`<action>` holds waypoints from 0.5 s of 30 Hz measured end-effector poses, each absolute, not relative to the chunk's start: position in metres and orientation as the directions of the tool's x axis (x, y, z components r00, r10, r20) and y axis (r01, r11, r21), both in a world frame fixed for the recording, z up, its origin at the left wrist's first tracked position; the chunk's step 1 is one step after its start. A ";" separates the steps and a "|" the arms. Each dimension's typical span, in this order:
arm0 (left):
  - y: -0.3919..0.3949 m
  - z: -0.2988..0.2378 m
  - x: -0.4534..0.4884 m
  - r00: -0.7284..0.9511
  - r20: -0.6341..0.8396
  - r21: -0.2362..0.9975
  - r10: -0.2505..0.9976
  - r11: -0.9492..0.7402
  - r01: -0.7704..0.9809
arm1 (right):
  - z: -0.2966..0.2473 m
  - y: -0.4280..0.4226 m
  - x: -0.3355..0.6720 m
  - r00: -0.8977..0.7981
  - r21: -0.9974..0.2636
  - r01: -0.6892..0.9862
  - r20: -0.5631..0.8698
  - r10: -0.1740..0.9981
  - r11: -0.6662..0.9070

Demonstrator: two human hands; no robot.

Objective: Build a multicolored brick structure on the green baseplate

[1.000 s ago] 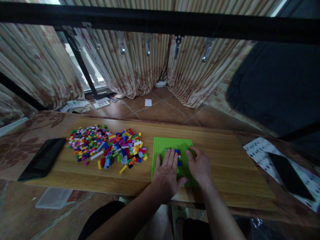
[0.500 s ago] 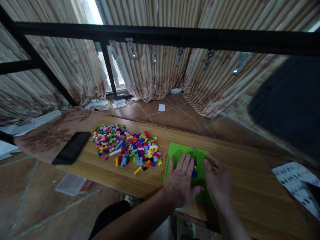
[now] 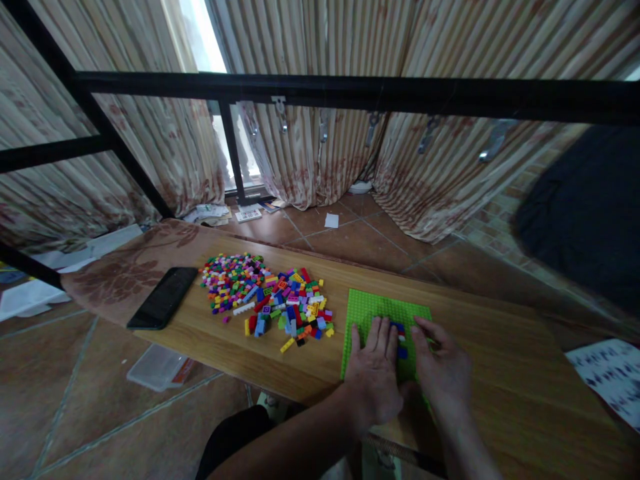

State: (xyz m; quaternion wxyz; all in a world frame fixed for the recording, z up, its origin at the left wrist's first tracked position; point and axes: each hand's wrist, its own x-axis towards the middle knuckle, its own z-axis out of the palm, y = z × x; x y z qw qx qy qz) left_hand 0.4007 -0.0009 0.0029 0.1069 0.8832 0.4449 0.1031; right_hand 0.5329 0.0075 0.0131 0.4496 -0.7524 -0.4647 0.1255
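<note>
A bright green studded baseplate [image 3: 370, 307] lies on the wooden table [image 3: 500, 360] in front of me. My left hand [image 3: 374, 370] rests flat on its left half, fingers stretched out and open. My right hand [image 3: 443, 370] lies on its right half with fingers extended toward a small stack of blue, red and white bricks [image 3: 400, 337] fixed on the plate between the two hands. Neither hand holds anything that I can see. A heap of several loose coloured bricks [image 3: 267, 300] is spread on the table to the left of the plate.
A black phone [image 3: 163, 307] lies at the table's left end. A printed sheet [image 3: 607, 377] sits at the right edge. A clear plastic box [image 3: 157, 367] and scattered papers [image 3: 210, 213] are on the tiled floor. A black metal bar [image 3: 350, 87] crosses above, before striped curtains.
The view has swung left and back, so the table and plate sit further right in the picture. Both hands have stayed on the green baseplate around the small stack.
</note>
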 end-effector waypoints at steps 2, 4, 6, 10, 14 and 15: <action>0.001 0.005 0.401 0.589 0.083 0.265 0.804 -0.587 0.765 | 0.015 0.008 0.530 0.532 -0.803 0.574 0.221 0.818 -0.157; 0.001 0.007 0.401 0.593 0.084 0.261 0.801 -0.592 0.762 | 0.016 0.008 0.527 0.532 -0.805 0.572 0.220 0.818 -0.156; 0.000 0.008 0.400 0.596 0.101 0.283 0.797 -0.597 0.751 | 0.018 0.009 0.524 0.532 -0.801 0.578 0.229 0.815 -0.152; -0.004 0.011 0.398 0.560 0.171 0.384 0.810 -0.579 0.720 | 0.022 0.008 0.520 0.529 -0.804 0.584 0.275 0.803 -0.110; -0.002 0.020 0.392 0.497 0.233 0.487 0.836 -0.542 0.684 | 0.021 0.008 0.520 0.554 -0.825 0.565 0.349 0.756 -0.033; 0.000 0.024 0.389 0.471 0.248 0.511 0.847 -0.527 0.679 | 0.021 0.007 0.520 0.562 -0.831 0.556 0.360 0.745 -0.018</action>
